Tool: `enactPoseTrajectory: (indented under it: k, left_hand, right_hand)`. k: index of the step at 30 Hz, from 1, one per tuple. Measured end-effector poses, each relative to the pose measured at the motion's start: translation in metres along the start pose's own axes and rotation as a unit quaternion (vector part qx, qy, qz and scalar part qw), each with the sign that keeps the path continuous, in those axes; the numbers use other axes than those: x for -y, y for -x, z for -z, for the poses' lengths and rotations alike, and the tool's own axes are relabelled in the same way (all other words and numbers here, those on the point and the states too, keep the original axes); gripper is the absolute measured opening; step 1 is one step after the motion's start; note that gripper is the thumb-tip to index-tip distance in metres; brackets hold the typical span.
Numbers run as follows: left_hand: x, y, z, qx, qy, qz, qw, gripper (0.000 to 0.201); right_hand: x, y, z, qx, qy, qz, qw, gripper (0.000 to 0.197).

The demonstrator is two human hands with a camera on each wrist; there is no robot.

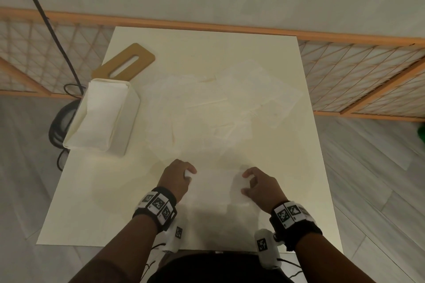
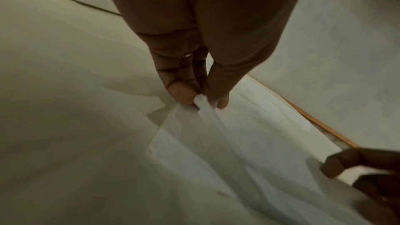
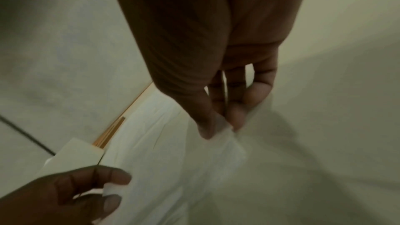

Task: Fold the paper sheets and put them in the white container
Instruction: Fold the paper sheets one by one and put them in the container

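White table (image 1: pixel 92 190); both hands (image 1: pixel 176 177) pinch sheet (image 1: pixel 216 188) edges, seemingly.

A brown board (image 1: pixel 125 64) lies at my table's (image 1: pixel 92 202) far left; a black cable (image 1: pixel 46 20) runs past a lattice fence (image 1: pixel 358 76).

White paper sheets (image 1: pixel 213 108), white container (image 1: pixel 101 112), cream table (image 1: pixel 92 202)
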State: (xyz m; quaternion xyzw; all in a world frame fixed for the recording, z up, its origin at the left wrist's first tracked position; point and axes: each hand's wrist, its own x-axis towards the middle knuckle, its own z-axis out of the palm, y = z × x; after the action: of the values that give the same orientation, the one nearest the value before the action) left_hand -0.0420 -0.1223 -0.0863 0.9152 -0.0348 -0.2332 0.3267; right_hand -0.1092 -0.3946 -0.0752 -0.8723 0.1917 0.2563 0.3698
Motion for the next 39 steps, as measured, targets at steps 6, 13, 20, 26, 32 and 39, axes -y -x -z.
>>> enactPoseTrajectory:
  k: [6,13,20,26,32,39]
  left_hand:
    - [-0.002,0.002,-0.001,0.018,-0.058,-0.011,0.998,0.024]
    - [-0.003,-0.001,0.002,0.046,-0.067,-0.003,0.997,0.02]
    - [-0.002,-0.011,0.01,0.097,-0.07,-0.011,0.993,0.021]
    - [-0.001,-0.014,0.012,0.108,-0.062,-0.004,0.992,0.02]
    - [-0.005,-0.017,0.014,0.103,-0.067,-0.003,0.992,0.018]
    - [-0.009,-0.019,0.019,0.111,-0.09,0.004,0.99,0.018]
  right_hand:
    - [0.05,-0.017,0.004,-0.087,0.105,0.075,0.988,0.018]
    - [0.111,-0.071,-0.009,-0.043,0.121,0.173,0.976,0.034]
    - [0.125,-0.101,-0.017,-0.055,0.231,0.174,0.956,0.025]
    - [0.124,-0.104,-0.018,-0.047,0.223,0.186,0.956,0.02]
    - [0.128,-0.103,-0.016,-0.038,0.207,0.187,0.96,0.019]
    - [0.129,-0.099,-0.012,-0.108,0.157,0.222,0.956,0.021]
